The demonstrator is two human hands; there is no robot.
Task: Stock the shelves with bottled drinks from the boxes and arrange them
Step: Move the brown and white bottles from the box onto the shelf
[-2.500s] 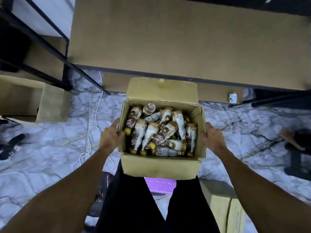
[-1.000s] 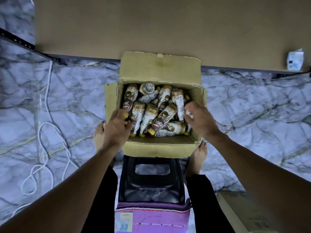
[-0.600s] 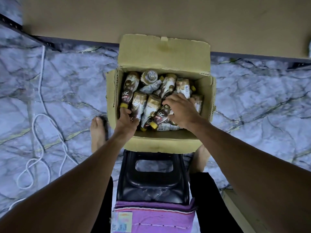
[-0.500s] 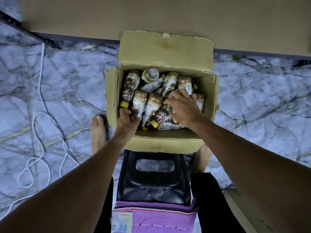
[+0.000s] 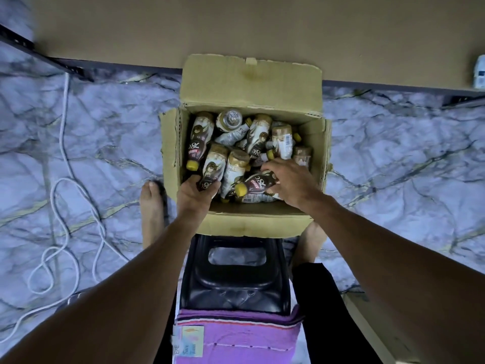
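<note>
My right hand (image 5: 291, 182) clasps a bottle (image 5: 256, 185) lying crosswise in the box (image 5: 252, 227), cap pointing toward my left hand (image 5: 195, 197). The left hand grips a second bottle (image 5: 215, 164) lying lengthwise. Loose bottles crowd both. The shelf (image 5: 236, 27) lies beyond the box.

Your left hand (image 5: 195, 199) and right hand (image 5: 295, 183) are bare, and both forearms too. You wear plain black trousers (image 5: 319, 298) with 2 bare feet beyond them: left foot (image 5: 152, 206), right foot (image 5: 312, 240).
</note>
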